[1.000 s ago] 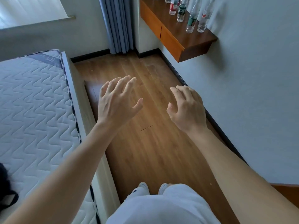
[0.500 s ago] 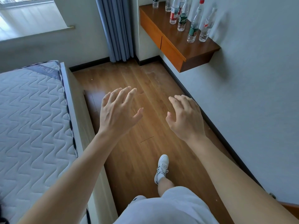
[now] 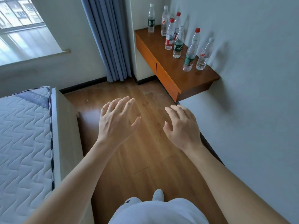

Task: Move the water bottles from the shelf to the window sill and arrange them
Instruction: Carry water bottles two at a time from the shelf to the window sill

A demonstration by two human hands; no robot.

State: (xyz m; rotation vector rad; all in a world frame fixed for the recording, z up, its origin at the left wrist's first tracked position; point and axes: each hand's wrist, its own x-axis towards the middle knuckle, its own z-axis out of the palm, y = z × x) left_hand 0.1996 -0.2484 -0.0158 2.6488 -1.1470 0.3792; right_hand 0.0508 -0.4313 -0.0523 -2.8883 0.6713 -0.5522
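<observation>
— Looking down from the person's head, what fills most of the scene?

— The wooden floor [image 3: 145, 160], running from near to far down the middle. On the left lies a bed with a quilted white mattress [image 3: 24, 135], and a pale wall [image 3: 252, 113] closes off the right side.

— And further off?

— At the far left is the window sill [image 3: 40, 50], bright with daylight and bearing nothing that can be seen. A blue-grey curtain [image 3: 110, 38] hangs right of it, down to the floor. Right of the curtain, fixed to the right wall, is the wooden shelf [image 3: 176, 75] with an orange front.

— Where are the hands?

— Both are stretched forward over the floor, near the middle of the view, backs up. The left hand [image 3: 116, 122] has its fingers spread and nearly straight; the right hand [image 3: 182, 126] has its fingers loosely bent. Both are released and grasp nothing, and they are well apart from the shelf.

— And the water bottles?

— The water bottles [image 3: 178, 44] all stand upright on the shelf, strung along the wall from near to far, some with red caps, some with green labels.

— Anything smaller?

— A white shoe [image 3: 158, 194] shows at the near edge, above the person's pale shorts.
</observation>
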